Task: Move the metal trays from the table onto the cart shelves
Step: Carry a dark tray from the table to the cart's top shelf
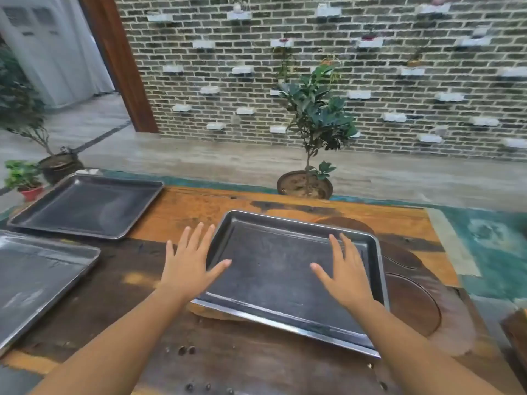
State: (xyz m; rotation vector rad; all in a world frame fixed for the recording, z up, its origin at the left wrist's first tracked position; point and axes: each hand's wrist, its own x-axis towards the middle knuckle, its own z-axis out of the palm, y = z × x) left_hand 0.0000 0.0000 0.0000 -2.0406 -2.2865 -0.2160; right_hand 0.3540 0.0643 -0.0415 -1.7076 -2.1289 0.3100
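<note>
Now both hands, left and right, fingers spread, over centre tray edges.

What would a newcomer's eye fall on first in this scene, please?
Two bare hands, left hand and right hand, spread open over a rectangular dark metal tray at the middle of the worn wooden table. Two more metal trays lie at the table's left, and a potted green plant stands before the grey brick wall.

We see both hands spread flat, left hand at the near tray's left rim, right hand over it, on the wooden surface.
</note>
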